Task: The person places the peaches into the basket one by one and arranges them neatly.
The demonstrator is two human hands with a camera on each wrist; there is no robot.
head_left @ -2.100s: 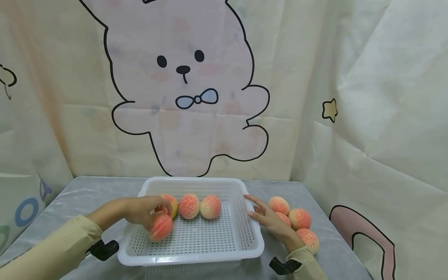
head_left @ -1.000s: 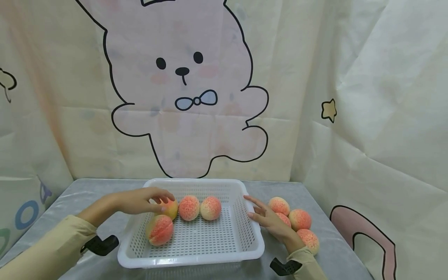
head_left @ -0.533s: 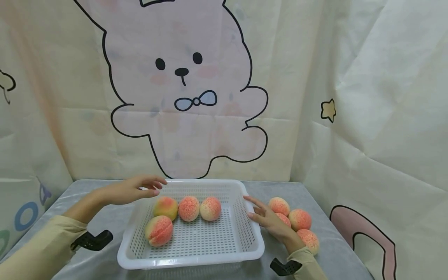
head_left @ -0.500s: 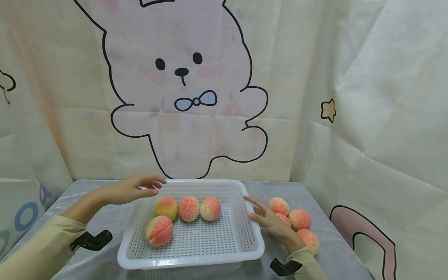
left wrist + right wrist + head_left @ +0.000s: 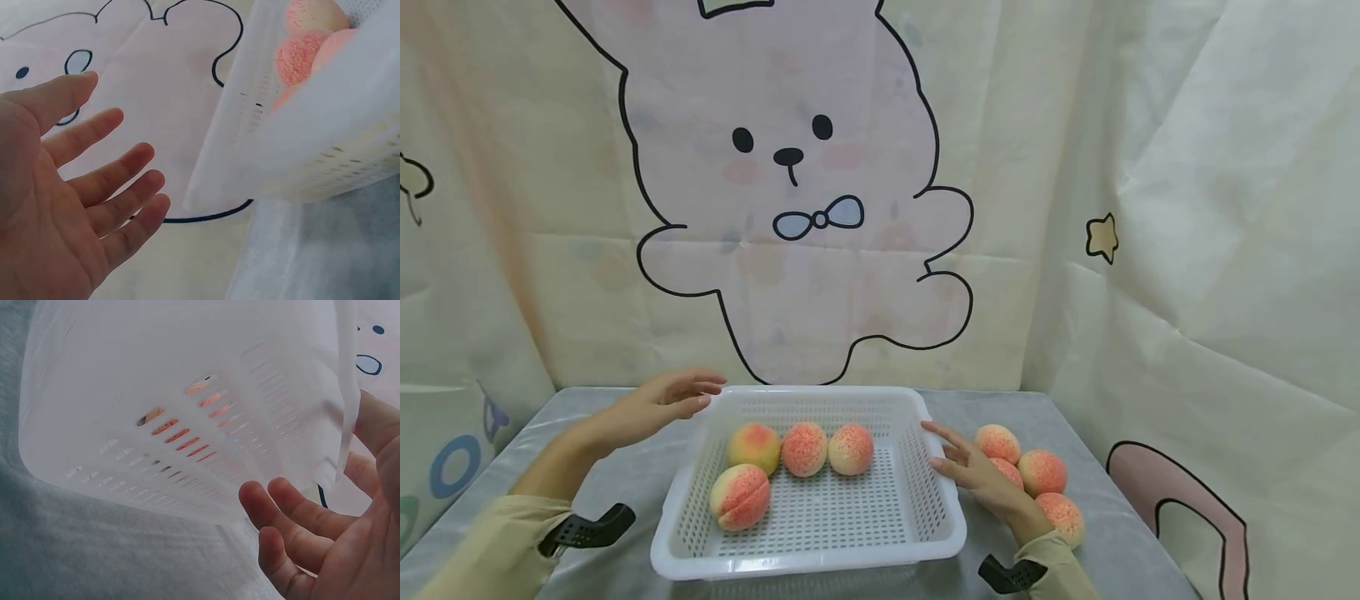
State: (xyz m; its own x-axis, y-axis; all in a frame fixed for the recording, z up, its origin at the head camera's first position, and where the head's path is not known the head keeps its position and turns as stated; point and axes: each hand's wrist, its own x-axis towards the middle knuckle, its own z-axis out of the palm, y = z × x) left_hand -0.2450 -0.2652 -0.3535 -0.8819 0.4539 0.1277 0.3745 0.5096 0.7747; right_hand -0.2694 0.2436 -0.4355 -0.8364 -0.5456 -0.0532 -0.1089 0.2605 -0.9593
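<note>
A white slotted plastic basket [image 5: 835,568] stands in the middle of the table. Several peaches lie inside it: a yellowish-red peach [image 5: 754,448] at the back left, two speckled ones beside it, and a creased peach [image 5: 740,497] in front. My left hand [image 5: 651,408] hovers over the basket's back left corner, fingers spread and palm bare in the left wrist view. At the basket's right side, my right hand [image 5: 981,475] holds the rim; thumb and index finger reach over it, while the other fingers [image 5: 300,519] lie along the outer wall.
Several more peaches [image 5: 1042,473] lie on the grey tablecloth [image 5: 617,467] right of the basket, partly behind my right hand. A cream curtain [image 5: 1000,250] with a printed bear hangs behind the table, and similar sheets stand at both sides.
My left hand has let go of the creased peach at the basket's front left, then moved up and left, off the fruit. The right hand has stayed on the rim.
</note>
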